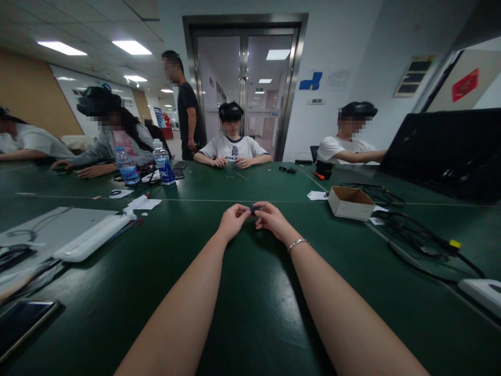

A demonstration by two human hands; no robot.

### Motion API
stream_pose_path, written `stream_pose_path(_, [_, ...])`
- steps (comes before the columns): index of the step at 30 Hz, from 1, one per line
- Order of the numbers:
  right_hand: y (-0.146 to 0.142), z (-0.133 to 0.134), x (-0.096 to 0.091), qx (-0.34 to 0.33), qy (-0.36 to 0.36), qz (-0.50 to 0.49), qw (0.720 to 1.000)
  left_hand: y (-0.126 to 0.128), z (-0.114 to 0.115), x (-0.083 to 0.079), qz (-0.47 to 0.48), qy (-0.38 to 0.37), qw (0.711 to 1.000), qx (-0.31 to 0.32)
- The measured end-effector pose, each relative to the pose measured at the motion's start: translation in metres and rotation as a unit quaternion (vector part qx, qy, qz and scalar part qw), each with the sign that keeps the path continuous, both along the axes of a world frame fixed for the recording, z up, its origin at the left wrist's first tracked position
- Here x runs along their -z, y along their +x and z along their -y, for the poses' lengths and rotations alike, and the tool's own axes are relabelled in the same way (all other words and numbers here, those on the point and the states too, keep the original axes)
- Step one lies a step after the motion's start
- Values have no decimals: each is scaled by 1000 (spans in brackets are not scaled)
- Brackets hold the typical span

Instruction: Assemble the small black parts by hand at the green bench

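Over the dark green table (250, 282), both my hands meet in front of me. A small dark object (252, 210) sits between their fingertips; it is too small and too covered to name. My left hand (234, 221) pinches it from the left with thumb and forefinger. From the right, my right hand (273, 219) has its thumb and forefinger at the same object, its other fingers curled below. A silver bracelet (298, 244) circles my right wrist.
An open cardboard box (351, 203), black cables (418, 240) and a monitor (442, 154) are on the right. Leftward are a white power strip (94, 237), a phone (25, 324) and two bottles (164, 164). Several people sit around the table, one person (233, 149) opposite.
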State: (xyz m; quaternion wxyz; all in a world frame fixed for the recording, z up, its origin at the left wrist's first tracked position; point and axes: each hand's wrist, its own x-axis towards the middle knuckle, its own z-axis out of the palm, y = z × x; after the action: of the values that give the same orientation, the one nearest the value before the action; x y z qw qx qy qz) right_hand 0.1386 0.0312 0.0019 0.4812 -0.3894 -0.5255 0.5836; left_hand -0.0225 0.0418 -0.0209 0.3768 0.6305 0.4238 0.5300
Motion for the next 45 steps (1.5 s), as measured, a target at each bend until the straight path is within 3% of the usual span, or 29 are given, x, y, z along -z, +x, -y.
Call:
stream_pose_path(13, [-5,0,-2,-13,-13,-33,999,0,-3,-1,-1,-1,1000,-4])
stream_pose_path(19, [-8,1,-4,7,-19,19,1000,0,-7,2,11,7,1000,-4])
stream_pose_path(27, [-9,1,-6,-3,-47,-3,999,0,-7,2,2,5,1000,-9])
stream_pose_path(45, [-8,2,-3,-8,-26,-21,999,0,-5,2,-14,17,999,-32])
